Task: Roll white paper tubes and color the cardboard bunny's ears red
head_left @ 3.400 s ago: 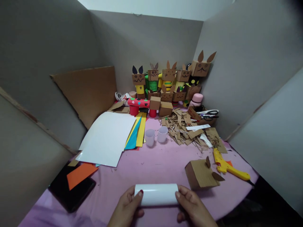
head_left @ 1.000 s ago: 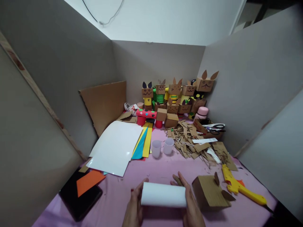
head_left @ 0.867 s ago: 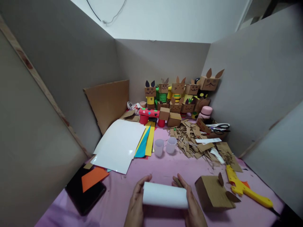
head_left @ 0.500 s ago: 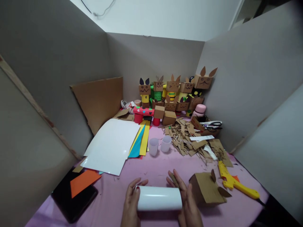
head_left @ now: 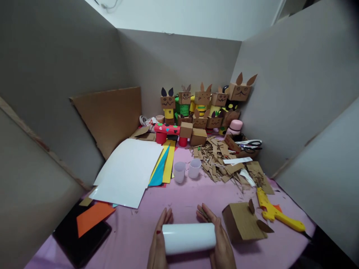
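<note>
- We clamp the fingers of our left hand and right hand on opposite ends of the white tube.
- We hold the tube crosswise between both palms.
- Just beside our right hand: eared cardboard box.
- Beyond the box: yellow glue gun.

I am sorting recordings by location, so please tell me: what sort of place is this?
Probably a small craft workspace: a yellow glue gun, a heap of cardboard scraps and cardboard animal figures suggest it.
</note>
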A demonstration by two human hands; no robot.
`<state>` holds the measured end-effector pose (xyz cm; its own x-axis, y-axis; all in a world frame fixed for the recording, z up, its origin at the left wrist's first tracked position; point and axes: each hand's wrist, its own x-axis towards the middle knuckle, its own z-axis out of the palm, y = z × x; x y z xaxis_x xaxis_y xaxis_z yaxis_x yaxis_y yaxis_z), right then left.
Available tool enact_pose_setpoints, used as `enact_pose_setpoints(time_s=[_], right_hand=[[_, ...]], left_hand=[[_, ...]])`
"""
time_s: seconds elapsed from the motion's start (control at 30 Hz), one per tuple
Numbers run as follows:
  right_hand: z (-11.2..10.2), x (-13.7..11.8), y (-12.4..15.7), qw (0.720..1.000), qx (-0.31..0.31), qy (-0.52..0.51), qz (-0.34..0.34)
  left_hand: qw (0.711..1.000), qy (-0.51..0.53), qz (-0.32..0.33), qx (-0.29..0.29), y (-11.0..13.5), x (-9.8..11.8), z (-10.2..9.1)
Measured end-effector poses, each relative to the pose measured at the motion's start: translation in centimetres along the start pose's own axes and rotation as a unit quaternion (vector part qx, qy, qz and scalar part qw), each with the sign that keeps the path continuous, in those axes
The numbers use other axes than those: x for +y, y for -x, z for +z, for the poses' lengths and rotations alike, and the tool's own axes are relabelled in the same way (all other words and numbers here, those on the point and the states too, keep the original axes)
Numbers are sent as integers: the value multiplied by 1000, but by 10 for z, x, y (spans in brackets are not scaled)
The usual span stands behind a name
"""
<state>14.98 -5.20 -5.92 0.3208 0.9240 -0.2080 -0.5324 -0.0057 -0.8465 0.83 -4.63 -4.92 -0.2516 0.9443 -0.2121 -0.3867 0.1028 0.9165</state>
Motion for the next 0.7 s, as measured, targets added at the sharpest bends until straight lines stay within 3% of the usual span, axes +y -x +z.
enact_pose_setpoints(time_s=[0.13, 0.37, 0.57, 0.7], right_hand=[[-5, 1, -3, 1000, -17, -1, 19], [0, -2, 1, 1000, -1, 1, 11], [-2, -2, 1, 1000, -19, 6, 8], [-1, -2, 2, 1000, -22, -7, 8]], left_hand=[[999, 21, -4, -24, 3, 1, 0], [998, -38, 45, -38, 7, 8, 0], [998, -44, 13, -47, 12, 10, 2], [992, -123, 22, -24, 10, 14, 1]])
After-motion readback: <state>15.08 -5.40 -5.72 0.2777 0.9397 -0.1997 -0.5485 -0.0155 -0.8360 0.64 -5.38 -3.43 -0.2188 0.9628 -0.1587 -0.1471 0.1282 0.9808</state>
